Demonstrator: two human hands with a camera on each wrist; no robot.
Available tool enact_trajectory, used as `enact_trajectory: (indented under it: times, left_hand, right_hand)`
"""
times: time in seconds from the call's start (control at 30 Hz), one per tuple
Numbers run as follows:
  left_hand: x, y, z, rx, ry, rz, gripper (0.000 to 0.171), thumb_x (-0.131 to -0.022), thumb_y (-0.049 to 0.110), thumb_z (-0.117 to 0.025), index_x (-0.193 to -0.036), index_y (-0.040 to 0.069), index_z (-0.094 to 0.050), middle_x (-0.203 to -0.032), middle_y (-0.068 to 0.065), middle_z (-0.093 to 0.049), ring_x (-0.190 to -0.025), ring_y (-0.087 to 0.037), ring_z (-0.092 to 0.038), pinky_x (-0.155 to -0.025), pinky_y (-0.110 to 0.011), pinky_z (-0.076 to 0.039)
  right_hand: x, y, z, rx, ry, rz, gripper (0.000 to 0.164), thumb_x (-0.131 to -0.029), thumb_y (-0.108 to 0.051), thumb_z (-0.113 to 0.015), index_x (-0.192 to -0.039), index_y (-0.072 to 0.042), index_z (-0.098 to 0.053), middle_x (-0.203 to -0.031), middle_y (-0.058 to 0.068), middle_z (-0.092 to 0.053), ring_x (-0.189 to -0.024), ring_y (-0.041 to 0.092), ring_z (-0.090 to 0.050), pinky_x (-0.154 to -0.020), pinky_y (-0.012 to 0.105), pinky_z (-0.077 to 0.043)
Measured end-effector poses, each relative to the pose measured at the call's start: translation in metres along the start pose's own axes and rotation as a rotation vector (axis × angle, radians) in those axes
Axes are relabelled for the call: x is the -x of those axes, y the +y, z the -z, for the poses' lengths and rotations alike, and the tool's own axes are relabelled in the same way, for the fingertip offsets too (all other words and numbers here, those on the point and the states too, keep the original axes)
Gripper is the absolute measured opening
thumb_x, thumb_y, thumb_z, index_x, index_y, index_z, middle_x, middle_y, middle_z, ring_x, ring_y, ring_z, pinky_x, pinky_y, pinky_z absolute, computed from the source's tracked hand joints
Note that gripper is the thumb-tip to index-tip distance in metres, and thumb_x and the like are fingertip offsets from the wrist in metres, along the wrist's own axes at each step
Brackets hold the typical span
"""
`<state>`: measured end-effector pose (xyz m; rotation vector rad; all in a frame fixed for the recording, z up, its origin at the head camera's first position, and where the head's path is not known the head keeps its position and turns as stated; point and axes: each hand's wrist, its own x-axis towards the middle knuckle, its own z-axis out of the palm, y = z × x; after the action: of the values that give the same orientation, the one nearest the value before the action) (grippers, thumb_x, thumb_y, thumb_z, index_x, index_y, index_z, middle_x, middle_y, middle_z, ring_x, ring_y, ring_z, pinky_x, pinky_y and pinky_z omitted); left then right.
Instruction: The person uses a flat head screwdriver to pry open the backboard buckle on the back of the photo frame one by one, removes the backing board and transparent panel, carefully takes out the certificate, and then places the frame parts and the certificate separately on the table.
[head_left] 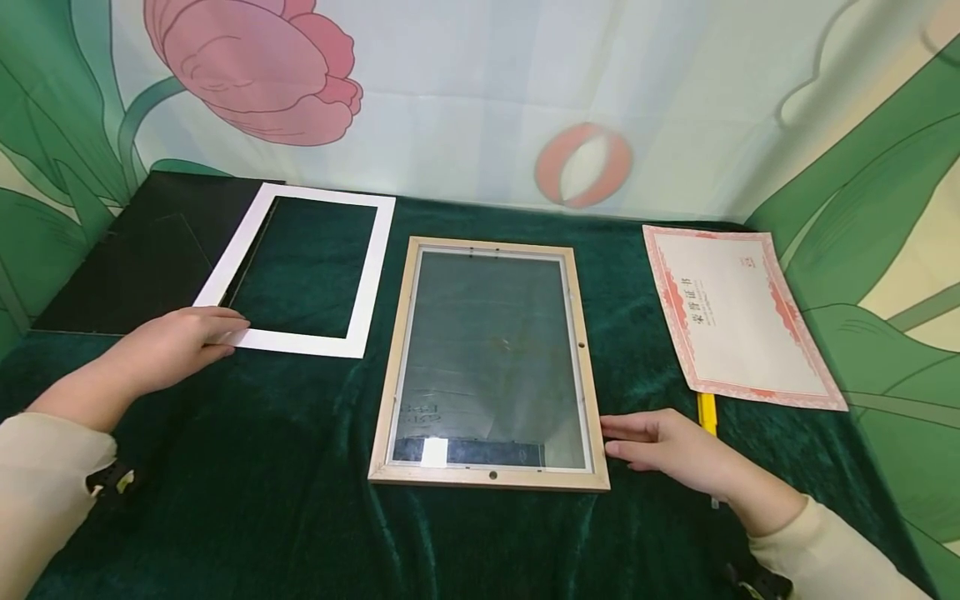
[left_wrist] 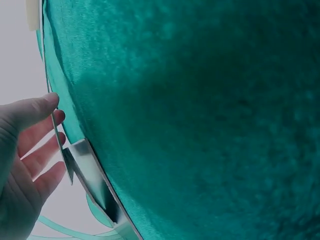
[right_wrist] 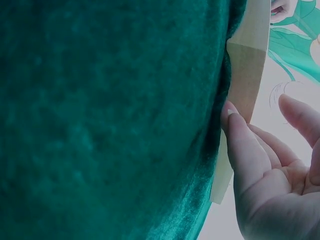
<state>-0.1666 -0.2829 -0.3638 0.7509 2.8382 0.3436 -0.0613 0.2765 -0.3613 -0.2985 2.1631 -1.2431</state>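
Note:
My left hand (head_left: 176, 346) pinches the lower left corner of a white picture mat (head_left: 318, 343), a thin sheet with a rectangular window. In the left wrist view, the thumb (left_wrist: 37, 111) and fingers lie on opposite sides of its thin edge. Part of the mat overlaps a black backing board (head_left: 142, 258) at the left. A light wooden picture frame (head_left: 380, 400) with a clear pane (head_left: 491, 350) lies flat in the middle. Fingertips of my right hand (head_left: 667, 446) touch the frame's right side near its lower corner; in the right wrist view the fingers are fairly straight.
To the right lies a certificate (head_left: 738, 325) with a red patterned border. A yellow-handled tool (head_left: 707, 412) sticks out from beneath it. Dark green velvet cloth (head_left: 300, 467) covers the table, and a flower-printed curtain (head_left: 465, 108) hangs behind.

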Motion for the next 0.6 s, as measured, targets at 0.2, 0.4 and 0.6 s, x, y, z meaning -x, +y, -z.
enact_trajectory:
  times: [0.2,0.4,0.6]
  left_hand:
    - [0.000,0.015,0.003,-0.049,0.073,0.018,0.046,-0.083,0.013,-0.070,-0.123,-0.004,-0.056,-0.123,-0.026,-0.053,-0.112,-0.042,-0.050,-0.090,-0.058,-0.040]
    - [-0.006,0.096,-0.005,-0.085,0.267,-0.173,0.058,-0.081,0.024,-0.073,-0.128,-0.003,-0.052,-0.126,-0.021,-0.053,-0.117,-0.035,-0.049,-0.097,-0.052,-0.038]
    - [-0.004,0.177,-0.030,-0.080,0.150,-0.351,0.066,-0.081,0.042,-0.070,-0.131,0.002,-0.052,-0.135,-0.014,-0.049,-0.120,-0.029,-0.048,-0.096,-0.046,-0.041]
  right_hand:
    - [-0.001,-0.001,0.000,0.013,0.000,0.002,0.052,-0.094,-0.021,-0.057,-0.133,0.010,-0.043,-0.129,0.025,-0.050,-0.108,0.031,-0.059,-0.079,0.041,-0.053]
    - [0.000,-0.003,0.001,0.016,0.008,-0.008,0.054,-0.093,-0.023,-0.057,-0.133,0.011,-0.042,-0.128,0.024,-0.052,-0.109,0.030,-0.059,-0.079,0.040,-0.053]
    - [-0.002,-0.005,-0.001,0.006,0.026,-0.041,0.056,-0.093,-0.025,-0.058,-0.135,0.009,-0.042,-0.129,0.022,-0.052,-0.112,0.030,-0.056,-0.082,0.040,-0.052]
